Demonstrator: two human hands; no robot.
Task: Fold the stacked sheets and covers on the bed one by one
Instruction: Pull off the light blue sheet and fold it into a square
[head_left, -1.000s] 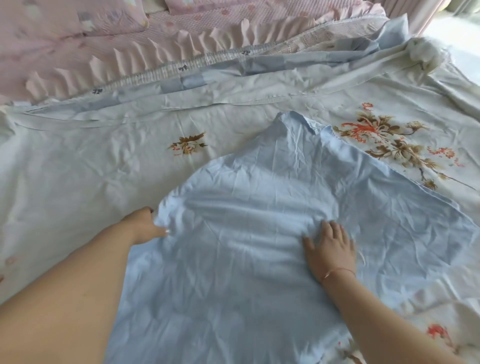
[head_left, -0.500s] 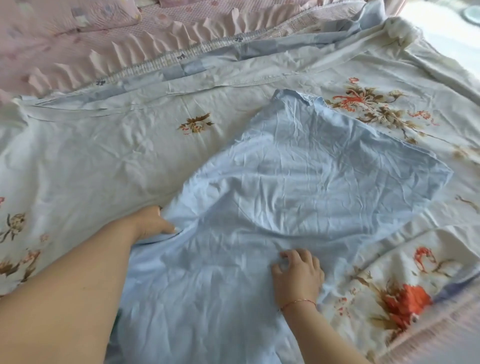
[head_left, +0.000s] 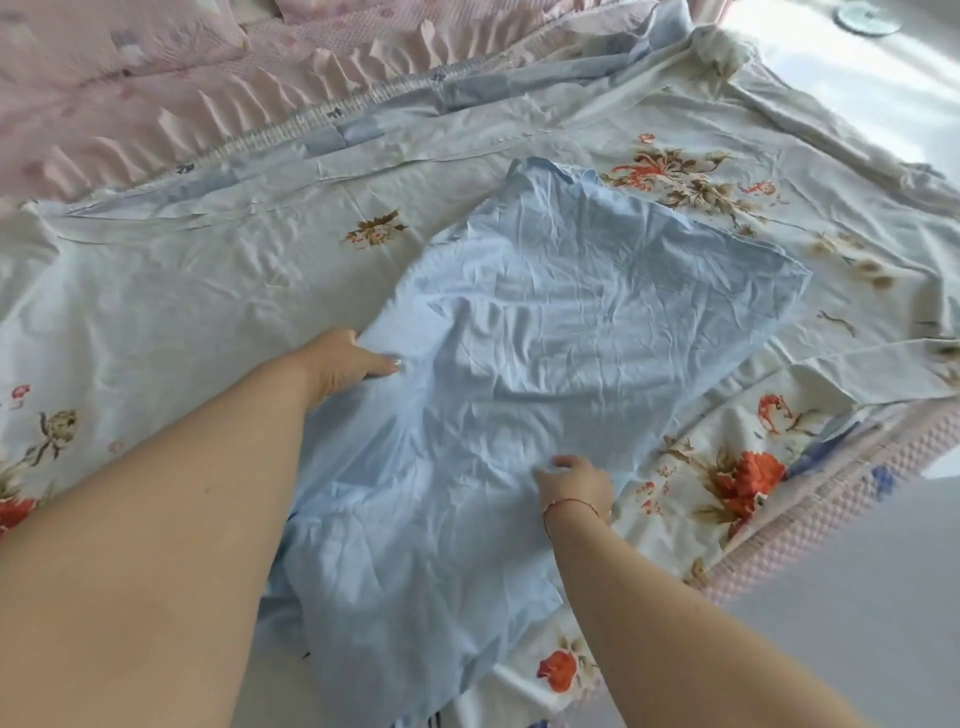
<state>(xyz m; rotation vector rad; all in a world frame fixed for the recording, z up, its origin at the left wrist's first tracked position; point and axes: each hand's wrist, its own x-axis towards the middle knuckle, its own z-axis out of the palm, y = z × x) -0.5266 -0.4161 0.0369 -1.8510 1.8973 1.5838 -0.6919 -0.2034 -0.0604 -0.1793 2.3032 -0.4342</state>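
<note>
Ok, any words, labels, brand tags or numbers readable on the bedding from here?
None can be read.
Pale blue cover: plain, no print or tag showing.
Floral sheet: only flower motifs, no lettering.
Ribbed band along the pink ruffled cover: a few small dark marks, too small and blurred to read as text or pattern.

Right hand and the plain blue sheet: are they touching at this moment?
Touching. The head view shows the right hand resting on the blue sheet near its right edge, fingers curled into the fabric, which bunches in wrinkles around the fingertips.
</note>
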